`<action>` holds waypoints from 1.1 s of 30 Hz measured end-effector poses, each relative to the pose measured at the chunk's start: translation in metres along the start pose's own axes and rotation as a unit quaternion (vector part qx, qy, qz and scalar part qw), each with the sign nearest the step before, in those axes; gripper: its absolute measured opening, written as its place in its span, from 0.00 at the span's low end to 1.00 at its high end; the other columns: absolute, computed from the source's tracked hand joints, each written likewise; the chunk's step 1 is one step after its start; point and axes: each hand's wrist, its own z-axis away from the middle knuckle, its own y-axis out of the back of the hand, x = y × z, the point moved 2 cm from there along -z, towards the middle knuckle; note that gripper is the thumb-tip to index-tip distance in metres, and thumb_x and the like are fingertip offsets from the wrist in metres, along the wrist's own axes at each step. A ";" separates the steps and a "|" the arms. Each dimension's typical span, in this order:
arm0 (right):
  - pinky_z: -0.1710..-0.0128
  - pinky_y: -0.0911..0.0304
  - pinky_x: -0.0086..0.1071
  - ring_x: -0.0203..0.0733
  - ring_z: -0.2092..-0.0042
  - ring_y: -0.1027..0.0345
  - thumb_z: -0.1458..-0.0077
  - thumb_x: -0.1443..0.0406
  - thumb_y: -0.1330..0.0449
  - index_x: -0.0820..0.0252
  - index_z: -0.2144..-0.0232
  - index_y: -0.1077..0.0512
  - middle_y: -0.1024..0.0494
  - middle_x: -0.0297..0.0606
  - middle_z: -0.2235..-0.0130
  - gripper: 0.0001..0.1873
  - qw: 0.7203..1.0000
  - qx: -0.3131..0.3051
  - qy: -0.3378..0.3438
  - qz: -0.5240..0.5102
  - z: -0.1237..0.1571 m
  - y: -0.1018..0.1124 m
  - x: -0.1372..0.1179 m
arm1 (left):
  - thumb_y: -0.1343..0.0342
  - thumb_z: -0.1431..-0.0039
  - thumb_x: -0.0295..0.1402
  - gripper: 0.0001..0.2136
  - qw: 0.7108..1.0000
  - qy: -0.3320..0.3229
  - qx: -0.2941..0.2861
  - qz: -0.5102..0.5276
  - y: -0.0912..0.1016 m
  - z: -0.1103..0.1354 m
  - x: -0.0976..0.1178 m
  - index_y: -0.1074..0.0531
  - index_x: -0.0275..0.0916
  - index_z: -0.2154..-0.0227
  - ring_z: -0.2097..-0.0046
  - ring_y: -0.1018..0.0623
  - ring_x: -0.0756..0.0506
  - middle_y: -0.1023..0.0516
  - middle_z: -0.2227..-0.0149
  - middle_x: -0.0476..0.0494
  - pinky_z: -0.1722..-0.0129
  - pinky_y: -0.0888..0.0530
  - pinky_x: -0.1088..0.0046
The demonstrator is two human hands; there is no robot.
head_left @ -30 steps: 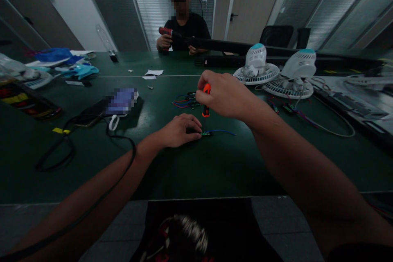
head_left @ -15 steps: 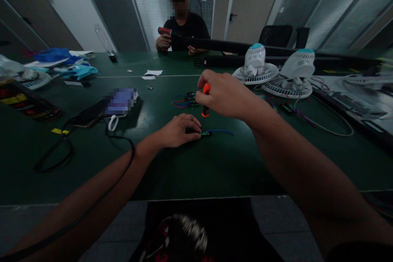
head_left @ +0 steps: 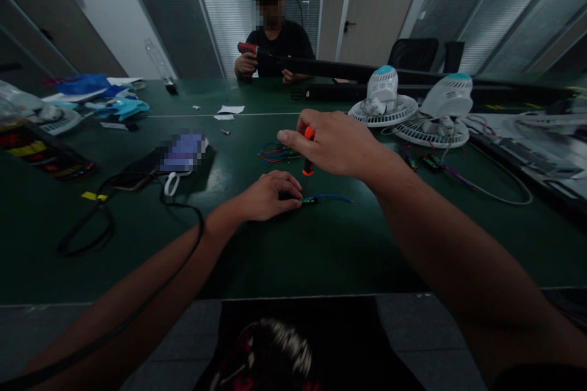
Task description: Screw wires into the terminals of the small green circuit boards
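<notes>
Between the thumb and fingers of my left hand is the left end of a small green circuit board, held down on the table. A blue wire runs from the board's right side. Above it, my right hand has its fingers around an orange and black screwdriver, which stands upright with its shaft pointing down at the board. Whether the tip touches the board is too small to tell. My right thumb sticks out to the left, off the handle. Behind the screwdriver lies a bunch of red and blue wires.
Two white fan units stand at the back right, near more wired boards. A phone and black cable lie left; the cable crosses my left arm. Across the green table, a person holds a red power tool.
My right thumb has lifted off the screwdriver handle and stretched out to the left. The left hand stays on the circuit board. The whole view has shifted slightly.
</notes>
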 end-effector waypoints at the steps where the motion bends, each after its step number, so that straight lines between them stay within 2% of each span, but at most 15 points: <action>1: 0.63 0.42 0.38 0.51 0.60 0.27 0.34 0.45 0.50 0.59 0.56 0.25 0.20 0.45 0.63 0.27 1.000 0.000 -0.001 0.001 0.000 0.000 0.000 | 0.38 0.39 0.36 0.06 1.000 0.000 -0.001 0.000 0.000 0.000 0.000 0.17 0.43 0.64 0.48 0.21 0.42 0.18 0.52 0.44 0.42 0.27 0.57; 5: 0.65 0.44 0.39 0.51 0.60 0.27 0.35 0.56 0.49 0.63 0.53 0.26 0.19 0.48 0.60 0.20 1.000 0.006 0.008 0.004 -0.001 -0.001 0.001 | 0.38 0.38 0.37 0.07 1.000 -0.003 -0.006 -0.002 0.000 0.000 0.000 0.17 0.43 0.64 0.48 0.21 0.42 0.18 0.52 0.43 0.42 0.27 0.58; 8: 0.64 0.45 0.39 0.51 0.60 0.28 0.38 0.61 0.49 0.64 0.51 0.27 0.18 0.49 0.58 0.19 1.000 0.003 0.015 -0.004 0.000 0.000 0.000 | 0.38 0.38 0.37 0.07 1.000 -0.001 -0.006 -0.003 0.000 0.000 0.000 0.17 0.42 0.63 0.48 0.22 0.41 0.18 0.52 0.43 0.42 0.27 0.58; 22: 0.62 0.45 0.39 0.49 0.61 0.29 0.41 0.63 0.49 0.65 0.51 0.27 0.19 0.48 0.59 0.20 0.999 -0.004 0.032 -0.023 0.001 0.002 -0.001 | 0.38 0.38 0.36 0.08 1.000 -0.010 -0.005 0.006 -0.001 -0.001 -0.002 0.17 0.39 0.63 0.48 0.22 0.41 0.19 0.53 0.40 0.41 0.28 0.57; 29: 0.64 0.46 0.37 0.46 0.61 0.31 0.39 0.61 0.48 0.58 0.61 0.24 0.19 0.43 0.60 0.14 0.999 -0.008 0.023 -0.029 0.001 0.003 -0.004 | 0.37 0.39 0.36 0.06 1.000 0.005 -0.006 0.002 0.000 0.000 -0.001 0.17 0.42 0.63 0.47 0.22 0.41 0.19 0.51 0.43 0.42 0.28 0.56; 31: 0.65 0.47 0.36 0.46 0.62 0.30 0.36 0.55 0.48 0.57 0.64 0.24 0.19 0.42 0.62 0.16 0.999 -0.005 0.016 -0.028 0.001 0.003 -0.004 | 0.37 0.39 0.36 0.06 1.000 0.009 -0.005 -0.002 0.000 0.000 -0.001 0.18 0.42 0.63 0.46 0.23 0.41 0.19 0.52 0.43 0.41 0.28 0.56; 33: 0.66 0.47 0.36 0.47 0.62 0.30 0.34 0.46 0.50 0.57 0.65 0.24 0.20 0.43 0.63 0.25 1.000 0.000 0.010 -0.022 0.001 0.002 -0.004 | 0.37 0.38 0.36 0.06 1.000 0.008 -0.005 -0.003 -0.001 0.000 -0.001 0.18 0.42 0.63 0.46 0.23 0.41 0.19 0.51 0.43 0.41 0.29 0.56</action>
